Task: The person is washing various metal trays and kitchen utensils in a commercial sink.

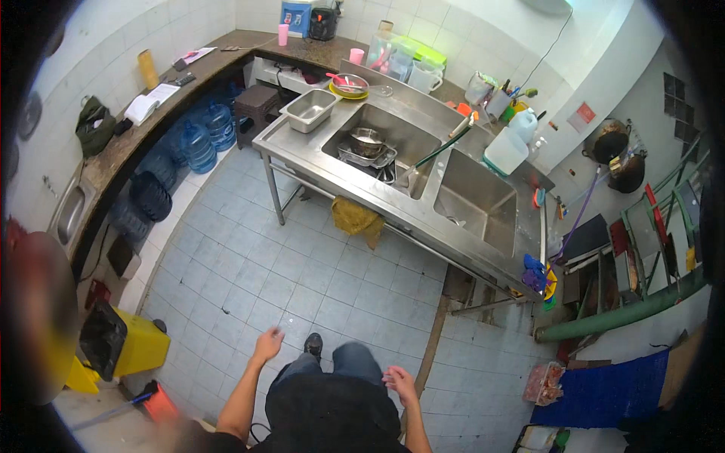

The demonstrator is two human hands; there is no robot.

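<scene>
My left hand (pixel 268 345) hangs over the tiled floor, left of my legs, with its fingers loosely stretched and nothing in it. On the other side, my right hand (pixel 401 382) is held out beside my thigh, its fingers apart and holding nothing. Neither hand touches anything. Ahead of me stands a stainless steel double sink (pixel 370 204). Its left basin holds stacked metal pans (pixel 367 143) and a green hose (pixel 445 147) hanging in from the tap. A rectangular steel pan (pixel 311 109) sits on the left drainboard, near a yellow plate (pixel 349 95) with a bowl on it.
An ochre cloth (pixel 358 219) hangs from the sink's front rail. Large blue water bottles (pixel 198 147) stand under the left counter (pixel 106 162). A yellow bin (pixel 140 343) stands at lower left, near a blurred person (pixel 38 317). At right are a green railing (pixel 619 306) and blue mat (pixel 604 389).
</scene>
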